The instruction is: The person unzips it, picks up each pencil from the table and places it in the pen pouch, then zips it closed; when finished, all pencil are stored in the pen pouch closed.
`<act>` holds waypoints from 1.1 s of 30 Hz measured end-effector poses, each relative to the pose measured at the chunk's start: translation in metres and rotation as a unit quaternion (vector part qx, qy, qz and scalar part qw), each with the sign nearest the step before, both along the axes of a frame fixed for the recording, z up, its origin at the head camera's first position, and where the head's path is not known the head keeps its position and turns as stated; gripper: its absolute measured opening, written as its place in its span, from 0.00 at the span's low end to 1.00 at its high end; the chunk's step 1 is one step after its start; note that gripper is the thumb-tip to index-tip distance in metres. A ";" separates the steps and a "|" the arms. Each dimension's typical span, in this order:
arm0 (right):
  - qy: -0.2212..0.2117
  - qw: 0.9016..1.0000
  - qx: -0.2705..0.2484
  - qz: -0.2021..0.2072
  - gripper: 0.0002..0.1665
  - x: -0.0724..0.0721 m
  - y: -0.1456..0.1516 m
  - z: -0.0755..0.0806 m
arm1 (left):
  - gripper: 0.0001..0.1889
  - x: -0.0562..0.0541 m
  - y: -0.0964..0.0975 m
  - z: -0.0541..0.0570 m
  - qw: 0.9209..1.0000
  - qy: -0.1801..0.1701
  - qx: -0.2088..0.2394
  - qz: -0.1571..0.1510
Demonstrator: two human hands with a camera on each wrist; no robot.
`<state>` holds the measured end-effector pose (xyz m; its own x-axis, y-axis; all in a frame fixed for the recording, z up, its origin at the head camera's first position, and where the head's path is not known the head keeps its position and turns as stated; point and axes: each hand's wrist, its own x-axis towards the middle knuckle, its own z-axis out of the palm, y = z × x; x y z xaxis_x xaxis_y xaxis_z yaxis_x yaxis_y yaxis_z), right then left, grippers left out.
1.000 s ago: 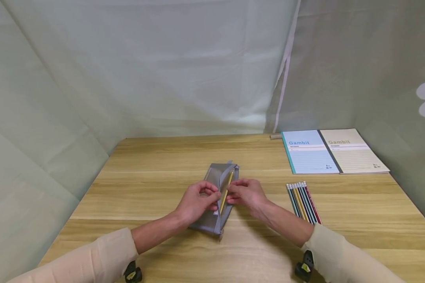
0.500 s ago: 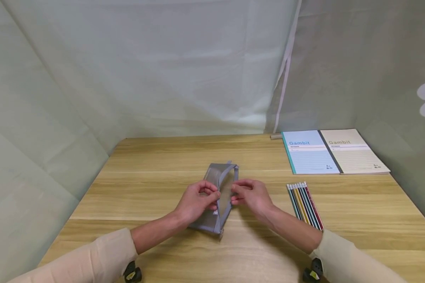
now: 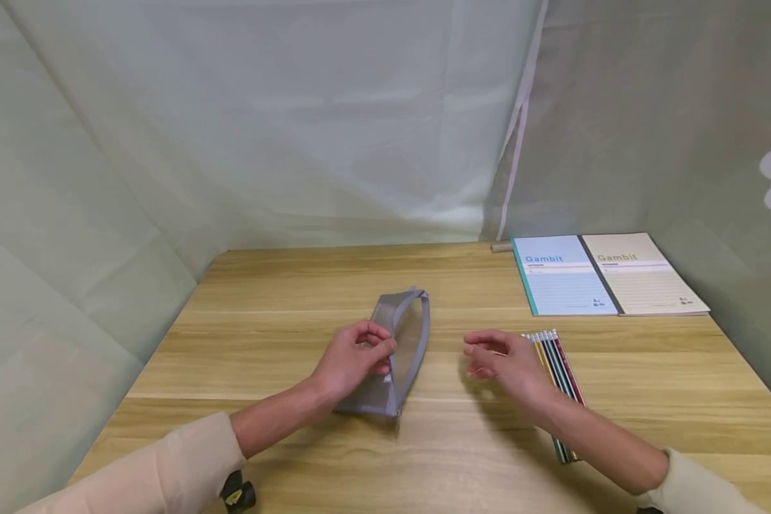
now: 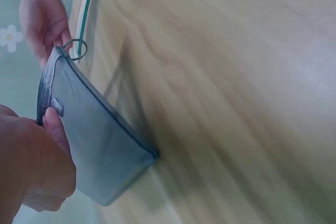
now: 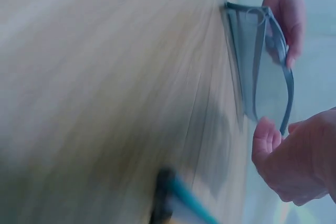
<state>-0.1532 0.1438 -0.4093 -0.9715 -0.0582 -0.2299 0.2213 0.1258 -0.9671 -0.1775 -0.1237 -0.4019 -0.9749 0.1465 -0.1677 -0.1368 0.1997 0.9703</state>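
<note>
A grey mesh zip pencil case (image 3: 375, 397) stands on the table with its mouth gaping. My left hand (image 3: 347, 360) pinches the left edge of that mouth between thumb and fingers, also plain in the left wrist view. My right hand (image 3: 512, 368) hovers to the right of the case, fingers loosely bent and holding nothing. Under and beside it lies a row of pencils (image 3: 560, 368), partly hidden by the hand and forearm. Blurred dark and teal ends (image 5: 167, 190) show low in the right wrist view. No pencil can be made out inside the case.
Two notebooks, one blue (image 3: 562, 282) and one cream (image 3: 642, 275), lie side by side at the back right. A short tan stub (image 3: 501, 247) sits by the blue one. Fabric walls (image 3: 360, 143) enclose the wooden table (image 3: 283, 285).
A yellow pencil at the case's mouth has gone out of sight. My right hand has left the case and moved right over the pencils. The left hand keeps its pinch.
</note>
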 end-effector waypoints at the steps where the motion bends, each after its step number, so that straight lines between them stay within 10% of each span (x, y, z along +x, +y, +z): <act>1: 0.000 1.000 0.011 0.001 0.20 0.002 0.006 0.001 | 0.07 -0.001 -0.001 0.002 1.000 0.001 0.002 0.001; 19: 0.013 0.997 0.078 -0.022 0.23 0.022 0.085 0.000 | 0.07 -0.009 -0.006 0.008 1.000 0.015 0.019 0.007; 33: 0.059 0.971 0.227 -0.039 0.24 0.022 0.127 -0.021 | 0.07 -0.006 -0.004 0.000 1.000 0.000 0.008 -0.003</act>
